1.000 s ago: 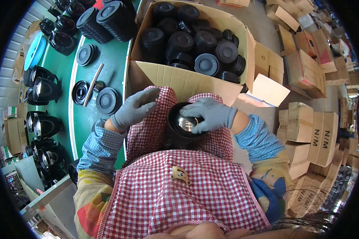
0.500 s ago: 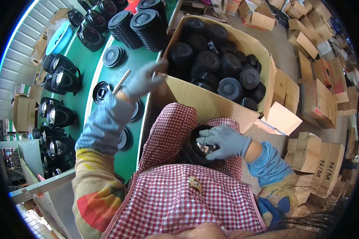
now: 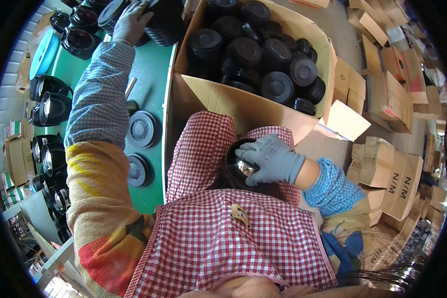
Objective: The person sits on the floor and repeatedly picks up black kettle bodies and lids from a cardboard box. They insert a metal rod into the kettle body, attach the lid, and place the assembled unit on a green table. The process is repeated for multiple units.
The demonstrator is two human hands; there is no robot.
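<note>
My right hand (image 3: 270,159), in a grey glove, grips the rim of a black jug (image 3: 232,174) with a shiny metal inside, resting in my lap on a red-checked apron (image 3: 243,223). My left hand (image 3: 131,24), gloved too, is stretched far forward over the green table (image 3: 151,94). Its fingers are apart and lie against stacked black discs at the back, between a left stack (image 3: 109,16) and a right stack (image 3: 165,25). Nearer on the table lie a flat black ringed disc (image 3: 143,129) and another black disc (image 3: 137,170).
A large cardboard box (image 3: 233,97) full of black discs (image 3: 277,87) stands right of the table. Several black jugs (image 3: 53,108) line the table's left side, near a blue basin (image 3: 43,53). A thin rod (image 3: 130,87) sticks up beside my left sleeve. Cartons (image 3: 392,174) are piled at right.
My left hand has moved forward and left, from beside the box to the disc stacks. The view has shifted a little. My right hand still grips the jug in my lap.
</note>
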